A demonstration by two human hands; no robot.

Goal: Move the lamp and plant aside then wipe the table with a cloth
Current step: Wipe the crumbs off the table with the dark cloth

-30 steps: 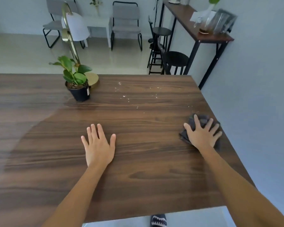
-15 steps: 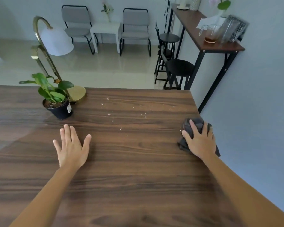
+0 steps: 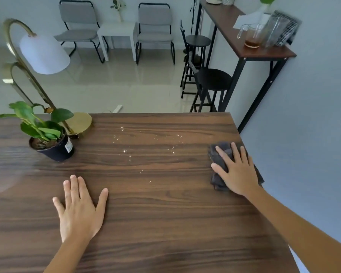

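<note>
While the right hand [image 3: 237,170] presses flat on one grey cloth [image 3: 218,154] at the table's [image 3: 165,223] right edge, the left hand [image 3: 79,209] lies open mid-table; one lamp [image 3: 43,54] and one potted plant [image 3: 47,134] stand far left.

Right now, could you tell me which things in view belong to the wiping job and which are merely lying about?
Job: lamp, plant, cloth under the right hand, table, droplets.
Lying about: chairs, stools, side table, jug.
</note>
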